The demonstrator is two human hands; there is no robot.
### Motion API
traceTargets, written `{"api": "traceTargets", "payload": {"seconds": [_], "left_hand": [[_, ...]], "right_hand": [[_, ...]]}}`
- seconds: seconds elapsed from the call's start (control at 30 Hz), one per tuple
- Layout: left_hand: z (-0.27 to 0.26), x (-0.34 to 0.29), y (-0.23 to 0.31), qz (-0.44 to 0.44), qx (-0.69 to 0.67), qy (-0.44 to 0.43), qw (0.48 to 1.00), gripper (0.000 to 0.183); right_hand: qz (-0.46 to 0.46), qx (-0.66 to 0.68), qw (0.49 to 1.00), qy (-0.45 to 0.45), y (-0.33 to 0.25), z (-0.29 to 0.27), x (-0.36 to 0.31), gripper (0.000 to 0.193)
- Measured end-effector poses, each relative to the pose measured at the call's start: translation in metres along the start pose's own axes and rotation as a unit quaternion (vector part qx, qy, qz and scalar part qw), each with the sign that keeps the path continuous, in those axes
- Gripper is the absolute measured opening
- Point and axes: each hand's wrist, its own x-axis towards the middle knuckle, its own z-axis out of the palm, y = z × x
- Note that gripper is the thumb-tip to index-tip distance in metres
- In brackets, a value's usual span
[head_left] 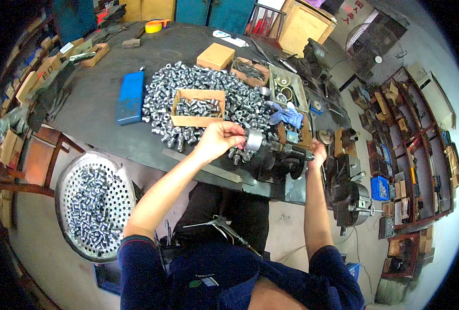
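My left hand point(220, 140) is closed in a pinch at the front of a shiny metal cylinder point(254, 139), which looks like the chuck of a small bench machine point(287, 161). Whatever lies between its fingertips is too small to tell. At the machine's right end, my right hand point(316, 154) is curled closed by the end of the spindle; the part inside its fingers is hidden. Beyond my left hand, a cardboard box point(197, 122) of metal fittings sits on a large heap of similar small fittings point(163, 106).
A blue case point(131, 98) lies left of the heap. A perforated metal basin point(121, 199) holding more fittings stands at lower left. Blue gloves point(289, 115) and a tray point(296, 77) lie behind the machine. An air gun point(220, 223) is near my lap; shelves point(420, 155) line the right.
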Motion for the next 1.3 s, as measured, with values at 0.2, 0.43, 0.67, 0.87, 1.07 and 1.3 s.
{"api": "traceTargets", "payload": {"seconds": [0.2, 0.43, 0.67, 0.87, 1.07, 1.3], "left_hand": [[-0.003, -0.001, -0.006, 0.000, 0.003, 0.007, 1.000, 0.010], [0.004, -0.002, -0.003, -0.037, 0.088, 0.008, 0.995, 0.012], [0.005, -0.005, 0.011, -0.027, 0.236, 0.013, 0.971, 0.024], [0.005, -0.006, 0.005, -0.055, 0.225, 0.045, 0.972, 0.033], [0.004, 0.000, 0.012, -0.040, 0.243, 0.037, 0.969, 0.033], [-0.077, 0.021, 0.022, 0.025, 0.576, 0.224, 0.786, 0.025]], "right_hand": [[0.203, 0.109, 0.973, 0.004, 0.010, -0.040, -0.069, 0.021], [0.062, -0.041, 0.996, 0.038, 0.022, -0.019, -0.033, 0.019], [-0.028, 0.113, 0.992, -0.052, -0.076, 0.010, -0.027, 0.023], [0.043, 0.148, 0.986, -0.069, -0.052, -0.052, -0.099, 0.027], [-0.229, -0.285, 0.931, 0.002, 0.060, -0.054, 0.005, 0.015], [-0.047, 0.155, 0.986, -0.048, -0.083, 0.008, -0.038, 0.021]]}}
